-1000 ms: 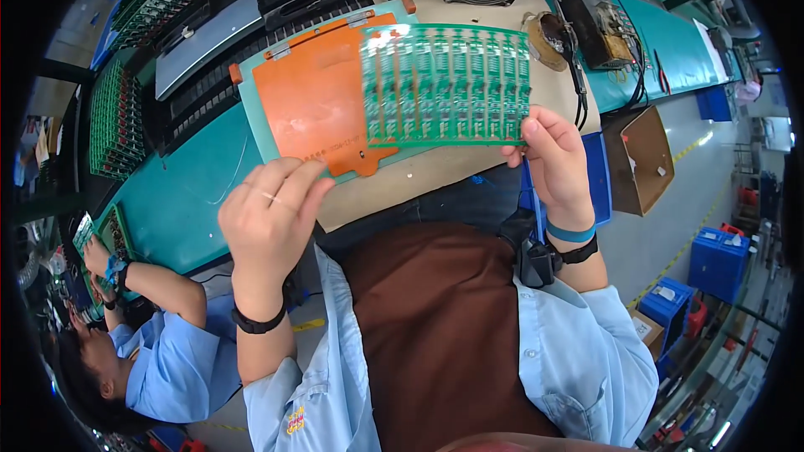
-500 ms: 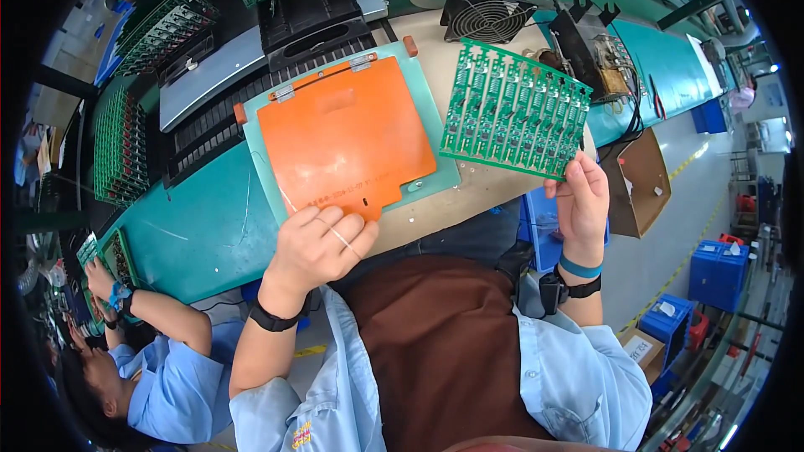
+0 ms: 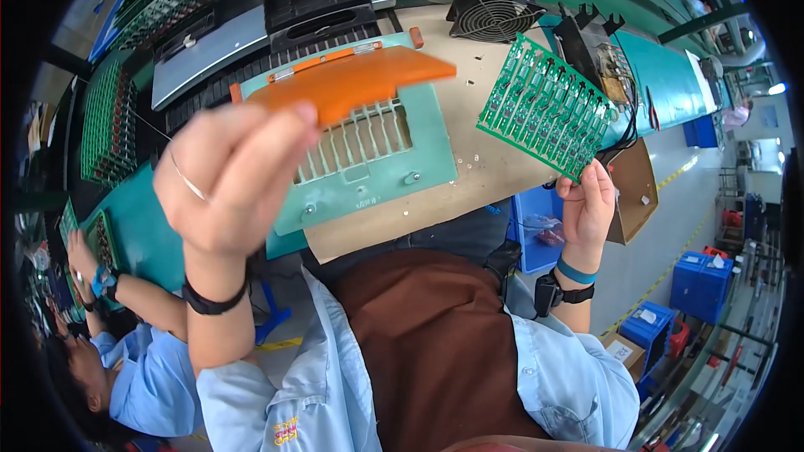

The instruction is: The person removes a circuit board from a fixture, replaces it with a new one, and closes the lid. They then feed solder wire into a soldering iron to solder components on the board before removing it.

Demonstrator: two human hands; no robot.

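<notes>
My left hand [image 3: 230, 176], smeared a little by motion, pinches the edge of the hinged orange lid [image 3: 368, 84] and holds it tilted up. Under the lid, the pale green fixture base [image 3: 368, 197] shows a slotted opening with several thin bars and no board in it. Two small metal knobs sit along its near edge. My right hand [image 3: 589, 205] grips the lower corner of a green circuit board panel [image 3: 548, 105], which is raised over the right of the bench. Rows of small parts cover the panel's visible side.
A black fan [image 3: 494, 10] and a dark metal device with cables [image 3: 599, 59] stand at the back right. Racked circuit boards [image 3: 109, 130] are at the left. A co-worker's hand [image 3: 82, 259] is at lower left. Blue bins [image 3: 702, 285] stand on the floor.
The orange lid has swung up off the fixture with my left hand, uncovering the slotted base. My right hand has shifted the circuit board panel slightly right and tilted it.
</notes>
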